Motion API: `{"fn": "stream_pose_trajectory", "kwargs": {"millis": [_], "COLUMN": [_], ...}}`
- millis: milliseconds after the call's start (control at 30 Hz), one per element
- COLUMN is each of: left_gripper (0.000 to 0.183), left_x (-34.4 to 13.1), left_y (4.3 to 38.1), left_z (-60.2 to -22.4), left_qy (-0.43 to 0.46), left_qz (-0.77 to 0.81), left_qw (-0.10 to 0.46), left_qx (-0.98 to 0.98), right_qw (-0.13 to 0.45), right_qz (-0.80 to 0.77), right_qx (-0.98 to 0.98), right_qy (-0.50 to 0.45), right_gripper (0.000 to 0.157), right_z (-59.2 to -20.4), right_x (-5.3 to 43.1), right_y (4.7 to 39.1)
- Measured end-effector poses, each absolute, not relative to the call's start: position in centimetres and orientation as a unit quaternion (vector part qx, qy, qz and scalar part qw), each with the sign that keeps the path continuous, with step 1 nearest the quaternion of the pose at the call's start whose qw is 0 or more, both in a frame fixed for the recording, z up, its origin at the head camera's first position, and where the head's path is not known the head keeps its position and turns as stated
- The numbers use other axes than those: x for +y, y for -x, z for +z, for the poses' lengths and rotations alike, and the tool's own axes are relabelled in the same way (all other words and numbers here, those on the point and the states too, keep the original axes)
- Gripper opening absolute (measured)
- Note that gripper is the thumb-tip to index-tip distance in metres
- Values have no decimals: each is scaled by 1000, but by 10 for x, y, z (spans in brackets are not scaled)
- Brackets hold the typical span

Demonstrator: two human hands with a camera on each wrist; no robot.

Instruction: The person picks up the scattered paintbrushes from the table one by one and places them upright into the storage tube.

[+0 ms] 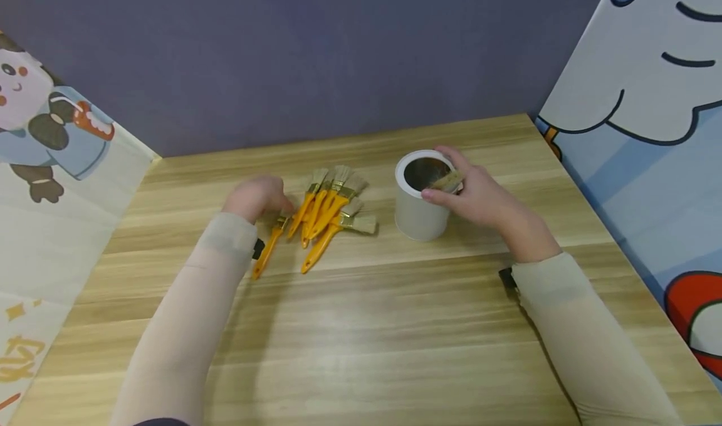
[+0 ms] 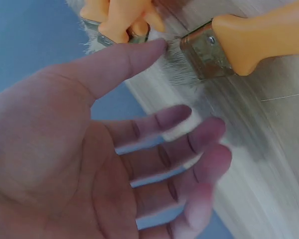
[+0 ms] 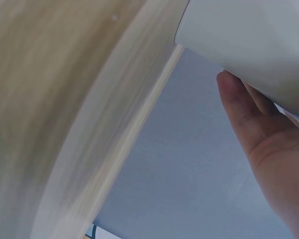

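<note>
My right hand point(image 1: 479, 194) grips a white paint can point(image 1: 420, 216) at its right side, thumb and fingers spread around the rim. A paintbrush point(image 1: 449, 180) stands in the can, its bristles leaning on the rim beside that hand. In the right wrist view, fingers point(image 3: 236, 97) lie against the can's wall point(image 3: 254, 40). My left hand point(image 1: 256, 198) hovers over the leftmost paintbrush point(image 1: 269, 247), which has a yellow handle. The left wrist view shows loosely bent fingers apart from this brush point(image 2: 207, 52), the thumb tip close to its bristles.
Between the hands, several yellow-handled paintbrushes point(image 1: 327, 207) lie in an overlapping pile on the wooden table point(image 1: 361, 332). A dark blue-grey panel point(image 1: 338, 56) rises behind the table, with cartoon-printed walls point(image 1: 637, 94) at both sides.
</note>
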State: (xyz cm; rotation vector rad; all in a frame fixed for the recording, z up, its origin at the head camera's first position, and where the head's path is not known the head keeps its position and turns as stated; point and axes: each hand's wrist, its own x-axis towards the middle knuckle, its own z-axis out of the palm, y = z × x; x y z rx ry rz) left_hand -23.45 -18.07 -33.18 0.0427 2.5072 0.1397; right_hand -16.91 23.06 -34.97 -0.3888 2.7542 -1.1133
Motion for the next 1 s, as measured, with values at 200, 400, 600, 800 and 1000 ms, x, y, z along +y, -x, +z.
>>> {"fn": "stream_pose_trajectory", "kwargs": {"millis": [200, 400, 600, 800, 1000], "left_gripper": [51, 28, 25, 39, 43], "left_x": [-177, -179, -186, -195, -199], "left_y": [234, 232, 228, 231, 232], "left_z": [-326, -333, -337, -324, -290], "left_qy": [-3, 5, 3, -12, -25], "left_qz": [25, 57, 74, 59, 92], "left_qw": [334, 383, 340, 284, 156], "left_qx": [942, 922, 938, 957, 983], "right_qw": [60, 63, 67, 71, 73], "right_qz": [-384, -386, -390, -378, -378], "right_qx": [912, 910, 908, 913, 913], "right_qy": [128, 135, 135, 138, 133], "right_gripper": [93, 93, 92, 94, 93], "right_z": [-351, -352, -353, -351, -350], "right_x": [234, 234, 232, 230, 229], "right_y": [168, 167, 166, 168, 168]}}
